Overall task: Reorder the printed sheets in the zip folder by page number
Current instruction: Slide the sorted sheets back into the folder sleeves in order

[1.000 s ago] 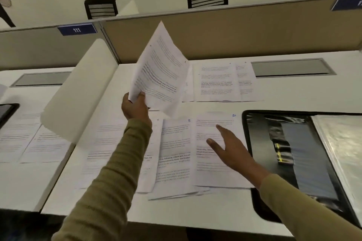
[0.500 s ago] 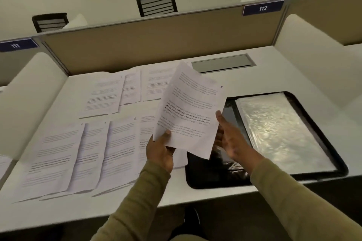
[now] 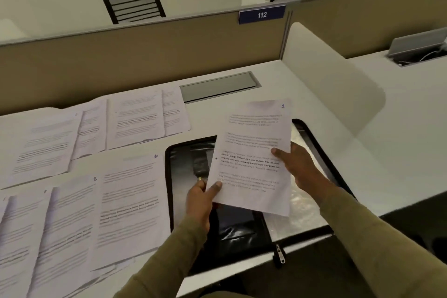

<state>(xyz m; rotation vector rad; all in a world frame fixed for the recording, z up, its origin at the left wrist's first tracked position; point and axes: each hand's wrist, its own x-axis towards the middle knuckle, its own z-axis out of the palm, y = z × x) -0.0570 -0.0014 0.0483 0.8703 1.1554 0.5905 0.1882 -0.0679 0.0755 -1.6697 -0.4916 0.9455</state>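
A printed sheet [image 3: 254, 147], numbered 1 in blue at its top right corner, hangs above the open black zip folder [image 3: 183, 167]. My left hand [image 3: 200, 201] pinches its lower left corner, and my right hand [image 3: 297, 167] grips its right edge, thumb on top. The folder lies open on the desk with a clear plastic sleeve [image 3: 302, 203] on its right half; its zip pull [image 3: 280, 255] dangles over the front edge. More printed sheets lie in two rows on the desk: a near row [image 3: 130, 201] with pages marked 8 and 10, and a far row [image 3: 135, 118].
A tan partition [image 3: 145, 51] with a blue 112 sign [image 3: 262, 15] backs the white desk [image 3: 278, 75]. A grey cable flap [image 3: 219, 86] sits behind the sheets. A white divider panel [image 3: 331, 75] stands on the right. Black chairs [image 3: 133, 3] are beyond the partition.
My left hand carried the sheet from above the left rows rightward over the folder. My right hand left the desk sheets and took the sheet's right edge. The view swung right.
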